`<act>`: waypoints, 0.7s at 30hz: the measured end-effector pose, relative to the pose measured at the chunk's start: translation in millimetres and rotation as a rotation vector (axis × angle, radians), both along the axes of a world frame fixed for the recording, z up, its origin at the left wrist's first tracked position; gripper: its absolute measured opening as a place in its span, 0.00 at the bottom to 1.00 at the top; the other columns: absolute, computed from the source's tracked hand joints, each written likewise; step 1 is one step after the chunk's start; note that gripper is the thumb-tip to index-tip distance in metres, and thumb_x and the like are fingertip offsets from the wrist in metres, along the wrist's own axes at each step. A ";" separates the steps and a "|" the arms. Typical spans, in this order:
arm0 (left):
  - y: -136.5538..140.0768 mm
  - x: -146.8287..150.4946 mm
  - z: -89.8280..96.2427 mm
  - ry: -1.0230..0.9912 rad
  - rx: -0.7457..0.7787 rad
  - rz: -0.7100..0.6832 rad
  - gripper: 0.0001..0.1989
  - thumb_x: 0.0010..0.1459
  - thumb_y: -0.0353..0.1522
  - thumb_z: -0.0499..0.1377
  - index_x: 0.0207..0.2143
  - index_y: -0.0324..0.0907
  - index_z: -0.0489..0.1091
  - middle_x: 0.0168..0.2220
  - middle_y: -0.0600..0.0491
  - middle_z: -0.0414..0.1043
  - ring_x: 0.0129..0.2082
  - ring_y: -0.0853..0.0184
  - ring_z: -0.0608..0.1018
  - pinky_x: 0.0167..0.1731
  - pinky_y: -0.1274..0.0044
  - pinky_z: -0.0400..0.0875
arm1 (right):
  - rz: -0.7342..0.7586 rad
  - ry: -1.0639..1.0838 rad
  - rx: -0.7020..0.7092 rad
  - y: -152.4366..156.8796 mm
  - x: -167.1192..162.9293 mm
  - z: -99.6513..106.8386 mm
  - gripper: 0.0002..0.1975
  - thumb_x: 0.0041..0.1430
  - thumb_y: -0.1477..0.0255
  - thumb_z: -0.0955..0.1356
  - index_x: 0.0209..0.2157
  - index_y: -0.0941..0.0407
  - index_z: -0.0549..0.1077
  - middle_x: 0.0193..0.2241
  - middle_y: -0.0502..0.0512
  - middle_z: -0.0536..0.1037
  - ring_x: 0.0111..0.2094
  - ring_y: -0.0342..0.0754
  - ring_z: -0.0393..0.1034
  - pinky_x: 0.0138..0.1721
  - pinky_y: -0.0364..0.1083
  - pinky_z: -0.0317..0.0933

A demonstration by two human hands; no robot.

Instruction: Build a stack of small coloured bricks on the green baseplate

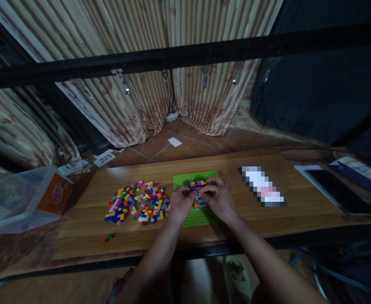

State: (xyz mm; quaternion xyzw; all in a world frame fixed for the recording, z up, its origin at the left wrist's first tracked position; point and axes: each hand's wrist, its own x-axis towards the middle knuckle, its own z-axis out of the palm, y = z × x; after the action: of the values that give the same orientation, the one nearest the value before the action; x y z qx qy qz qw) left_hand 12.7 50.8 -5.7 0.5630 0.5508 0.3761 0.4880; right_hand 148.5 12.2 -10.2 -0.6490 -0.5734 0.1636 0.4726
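A small structure of multicoloured toy building bricks (200, 202) stands on a green studded baseplate (185, 178). My left hand (181, 204) is closed at its left side, thumb and fingers bent against the bricks. From the right, my right hand (219, 200) pinches at the upper part of the same structure, its thumb almost meeting the left one. A red strip of brick shows between the fingertips. The fingers partly cover the structure, so its full shape is hidden. Just left of my left hand lies a spread of loose bricks (152, 202) in many colours.
The wooden table (87, 223) also bears a pixelated item (261, 188) on the right. A dark phone-like slab (340, 190) lies beyond it. Two or more small bricks (109, 238) sit near the front edge. A clear plastic bin (20, 198) with an orange label stands left.
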 end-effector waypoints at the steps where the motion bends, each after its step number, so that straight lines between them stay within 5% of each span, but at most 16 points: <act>1: -1.2 -0.7 1.3 -0.017 -0.006 -0.007 0.07 0.46 0.34 0.62 0.27 0.39 0.71 0.22 0.55 0.71 0.24 0.70 0.73 0.26 0.79 0.67 | 0.008 0.029 0.005 0.5 1.7 0.3 0.03 0.47 0.70 0.72 0.26 0.48 0.79 0.40 0.53 0.71 0.45 0.51 0.65 0.49 0.53 0.57; 12: 8.5 -44.3 39.6 -0.213 0.003 0.123 0.11 0.46 0.37 0.61 0.29 0.38 0.70 0.20 0.59 0.66 0.18 0.75 0.68 0.21 0.82 0.64 | -0.147 0.261 0.142 -6.3 15.6 28.7 0.09 0.54 0.66 0.67 0.30 0.55 0.77 0.30 0.54 0.78 0.33 0.49 0.71 0.36 0.48 0.62; 21: 18.7 -73.7 47.5 -0.328 0.038 0.262 0.10 0.44 0.35 0.62 0.28 0.37 0.69 0.20 0.58 0.67 0.19 0.75 0.70 0.22 0.83 0.64 | 0.253 -0.031 0.115 -25.6 -45.0 35.0 0.09 0.60 0.72 0.63 0.32 0.53 0.76 0.32 0.53 0.76 0.35 0.46 0.70 0.36 0.45 0.62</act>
State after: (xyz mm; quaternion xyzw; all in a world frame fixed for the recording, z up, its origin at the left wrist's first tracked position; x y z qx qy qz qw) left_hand -61.0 69.5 41.9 0.4272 0.5253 0.5331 0.5073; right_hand 103.5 -13.4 24.8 -0.5458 -0.6662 0.1786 0.4758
